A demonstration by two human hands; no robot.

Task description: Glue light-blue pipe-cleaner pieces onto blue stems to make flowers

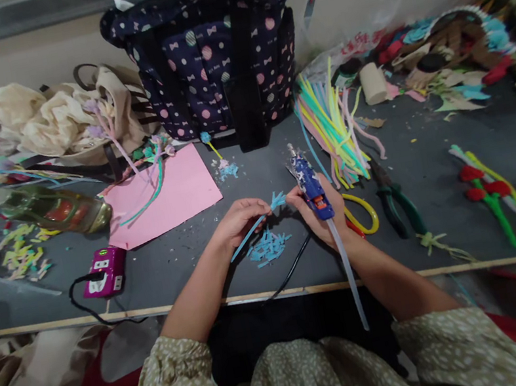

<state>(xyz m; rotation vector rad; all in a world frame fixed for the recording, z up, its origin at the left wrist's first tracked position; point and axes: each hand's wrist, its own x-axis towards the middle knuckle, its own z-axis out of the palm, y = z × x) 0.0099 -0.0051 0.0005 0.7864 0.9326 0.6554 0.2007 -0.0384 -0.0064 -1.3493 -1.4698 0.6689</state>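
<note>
Pinched in my left hand (245, 217) is a light-blue pipe cleaner (248, 238), its tail slanting down toward me. A tuft of short blue pieces (277, 200) fans out at its upper end. My right hand (323, 208) is wrapped around a blue glue gun (309, 184), nozzle pointing away from me. A long translucent glue stick (350, 276) sticks out of its back. The right thumb and forefinger come close to the blue tuft; whether they pinch a small piece is too small to tell. Below my hands lies a pile of short blue pieces (269, 247).
Beyond my right hand lies a bundle of colored pipe cleaners (334, 133). Pliers (397, 202) and yellow-handled scissors (364, 213) are at right. Pink paper (174, 198), a bottle (56, 208) and a purple power adapter (105, 272) sit left. A dark patterned bag (195, 64) stands behind.
</note>
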